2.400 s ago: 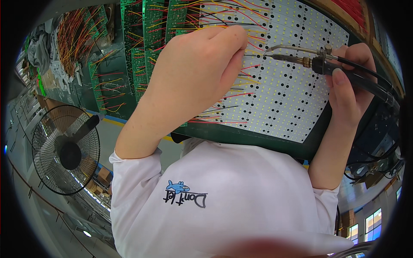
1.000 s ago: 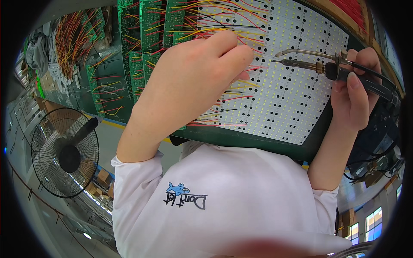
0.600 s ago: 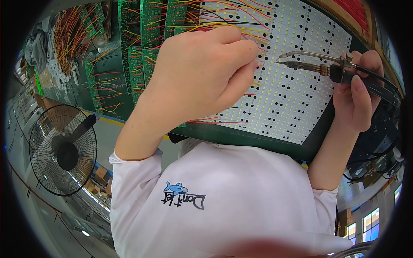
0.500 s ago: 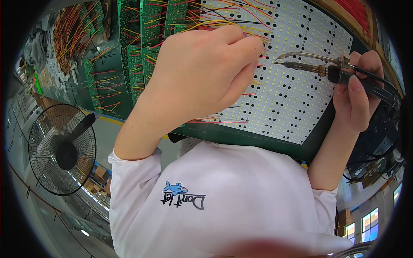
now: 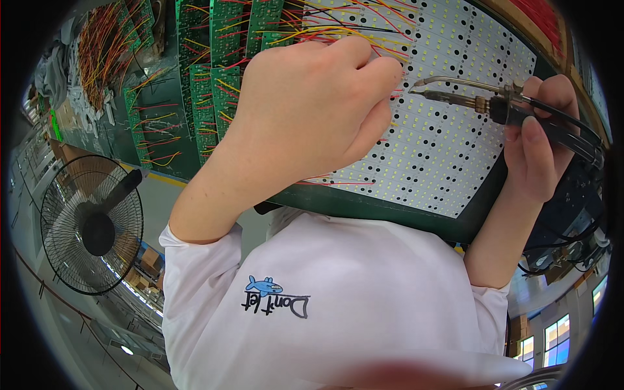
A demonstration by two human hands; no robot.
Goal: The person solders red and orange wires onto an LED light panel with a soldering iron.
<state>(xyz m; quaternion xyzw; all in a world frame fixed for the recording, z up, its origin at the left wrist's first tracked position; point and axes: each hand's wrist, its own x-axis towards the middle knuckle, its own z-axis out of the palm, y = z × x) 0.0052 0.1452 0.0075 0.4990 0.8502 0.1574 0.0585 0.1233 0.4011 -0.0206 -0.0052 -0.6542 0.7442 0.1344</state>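
My left hand [image 5: 318,104] is closed over white LED strip boards [image 5: 429,162], which lie side by side as a panel dotted with small yellow chips and black round spots. Its fingertips are tucked under the palm, hiding whatever they pinch; red, yellow and black wires [image 5: 370,32] run out around it. In my right hand [image 5: 543,143] is a soldering iron [image 5: 497,109], gripped by its black handle, with a curved metal feed tube [image 5: 455,81] above the barrel. The iron's tip points left, just over the boards and a short gap from my left knuckles.
Green circuit boards [image 5: 227,39] with wires attached lie along the left of the dark green tabletop [image 5: 403,211]. Farther left is a heap of red and yellow wires [image 5: 101,58] beside grey cloth. A black fan [image 5: 97,234] stands lower left. Red wires [image 5: 539,23] lie at the far right.
The soldering iron has shifted slightly left, its tip closer to my left hand. My left hand has moved a little to the right, still closed.
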